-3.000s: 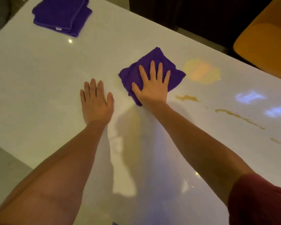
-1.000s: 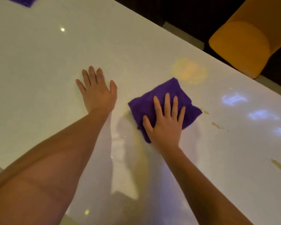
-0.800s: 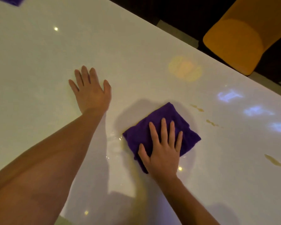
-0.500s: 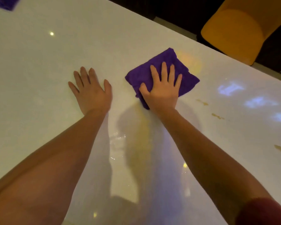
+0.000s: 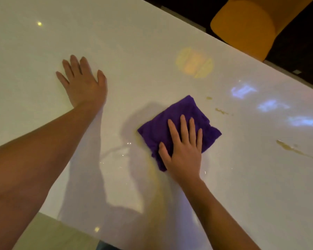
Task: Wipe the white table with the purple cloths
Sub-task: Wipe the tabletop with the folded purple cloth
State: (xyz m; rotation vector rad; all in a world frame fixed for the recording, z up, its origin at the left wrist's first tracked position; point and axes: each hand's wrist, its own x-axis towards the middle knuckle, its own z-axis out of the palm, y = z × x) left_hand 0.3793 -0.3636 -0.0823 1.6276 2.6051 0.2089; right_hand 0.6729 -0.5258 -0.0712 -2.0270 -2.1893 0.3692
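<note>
A folded purple cloth (image 5: pixel 186 114) lies on the glossy white table (image 5: pixel 134 51), right of centre. My right hand (image 5: pixel 183 150) presses flat on the cloth's near half with straight, spread fingers. My left hand (image 5: pixel 83 83) rests flat on the bare table to the left of the cloth, fingers straight, touching no cloth. Small brownish spill marks (image 5: pixel 220 110) sit just right of the cloth, and a longer streak (image 5: pixel 296 150) lies farther right.
A yellow-orange chair (image 5: pixel 246 24) stands beyond the table's far edge at the top right. The table's near edge (image 5: pixel 65 222) runs across the bottom left, with floor below it. Coloured light reflections dot the surface on the right.
My right hand has slid the cloth back toward me and slightly right from its far position half a second ago. My left hand stays planted in the same spot.
</note>
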